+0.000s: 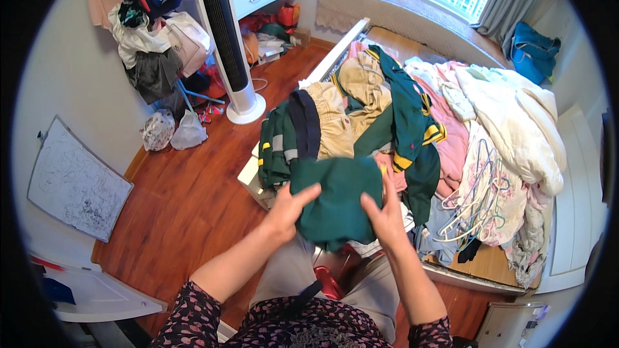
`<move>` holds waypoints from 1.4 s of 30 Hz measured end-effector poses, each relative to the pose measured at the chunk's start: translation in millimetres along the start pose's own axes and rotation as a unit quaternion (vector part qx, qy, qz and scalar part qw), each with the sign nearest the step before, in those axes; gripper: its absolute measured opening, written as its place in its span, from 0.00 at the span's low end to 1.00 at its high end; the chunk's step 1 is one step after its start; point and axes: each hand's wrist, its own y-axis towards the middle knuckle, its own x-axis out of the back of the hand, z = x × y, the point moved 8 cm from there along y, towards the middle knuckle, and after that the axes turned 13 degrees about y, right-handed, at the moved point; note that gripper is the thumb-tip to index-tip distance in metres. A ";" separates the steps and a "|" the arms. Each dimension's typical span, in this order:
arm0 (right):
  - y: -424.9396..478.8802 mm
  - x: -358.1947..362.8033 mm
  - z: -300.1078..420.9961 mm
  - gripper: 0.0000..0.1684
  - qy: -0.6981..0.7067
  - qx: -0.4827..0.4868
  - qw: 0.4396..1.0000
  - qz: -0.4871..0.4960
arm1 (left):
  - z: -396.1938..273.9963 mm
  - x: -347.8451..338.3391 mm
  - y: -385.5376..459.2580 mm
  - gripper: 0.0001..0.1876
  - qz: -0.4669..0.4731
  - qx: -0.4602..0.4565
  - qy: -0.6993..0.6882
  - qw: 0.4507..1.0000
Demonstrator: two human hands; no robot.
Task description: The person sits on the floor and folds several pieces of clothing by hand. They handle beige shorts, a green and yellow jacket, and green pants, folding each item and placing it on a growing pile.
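Between my two hands is a green garment (338, 198), folded into a compact bundle. My left hand (285, 210) grips its left side, thumb on top; my right hand (387, 215) grips the right side the same way. Just beyond it on the bed lie folded dark green clothes (275, 154) with grey and yellow stripes. Beside them are khaki trousers (331, 121) with an elastic waist and a dark navy band of cloth (305, 123). A green jacket (404, 106) with yellow-striped ribbing spreads to the right, partly over more khaki cloth (365, 87).
Several plastic hangers (476, 198) lie on the bed's right side near a white quilt (512, 121) and pink bedding (447, 154). A white tower fan (229, 48) stands on the wooden floor (179, 212). A whiteboard (80, 179) leans against the left wall, near plastic bags (188, 130).
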 end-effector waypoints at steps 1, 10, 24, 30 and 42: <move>26.7 -10.6 13.6 0.43 0.009 0.023 1.000 0.005 | -24.1 7.8 13.5 0.30 -0.034 -0.045 0.005 0.998; 177.7 -61.9 -15.7 0.49 -0.412 0.195 0.886 -0.085 | -168.0 -15.6 90.0 0.35 -0.297 -0.459 0.523 0.654; 194.3 -45.0 -107.5 0.40 -0.558 0.097 0.820 0.086 | -1.1 14.4 242.2 0.42 -0.056 -0.152 0.742 0.651; 232.4 18.4 -60.1 0.40 -0.522 0.197 0.830 -0.004 | 7.5 12.2 256.5 0.45 -0.061 -0.163 0.755 0.632; 239.0 220.7 -58.4 0.23 -0.537 0.155 0.804 -0.204 | 8.5 0.8 264.3 0.45 -0.065 -0.185 0.760 0.619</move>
